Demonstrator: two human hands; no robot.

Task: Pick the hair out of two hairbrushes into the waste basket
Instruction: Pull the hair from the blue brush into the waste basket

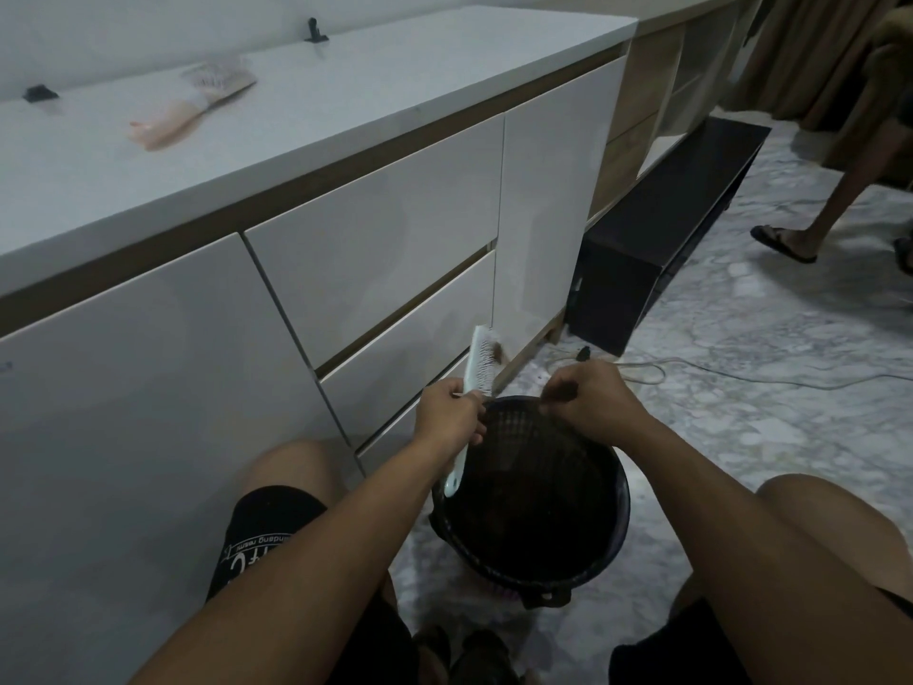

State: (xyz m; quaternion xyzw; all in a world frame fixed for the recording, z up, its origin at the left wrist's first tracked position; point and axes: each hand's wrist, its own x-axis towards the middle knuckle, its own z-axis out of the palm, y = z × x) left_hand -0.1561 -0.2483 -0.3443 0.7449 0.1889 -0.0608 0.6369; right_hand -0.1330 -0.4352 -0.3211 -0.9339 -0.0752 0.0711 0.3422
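Right now you sit facing the long white desk [346, 81], where the pink hairbrush [197, 103] lies flat, well away from your hands and apparently not yet worked over the basket. Between your knees on the floor stands the black waste basket [612, 491]. Your left hand [447, 417] grips the white hairbrush [478, 360] by its neck, head tilted up beyond the basket's far rim, a brown tuft of hair [495, 352] clinging near the tip. Your right hand [585, 395] pinches a small dark clump of hair [568, 392] above the basket's rim. You are, I judge, mid-clean on the first brush: drop that clump inside, then reach for the remaining tuft.
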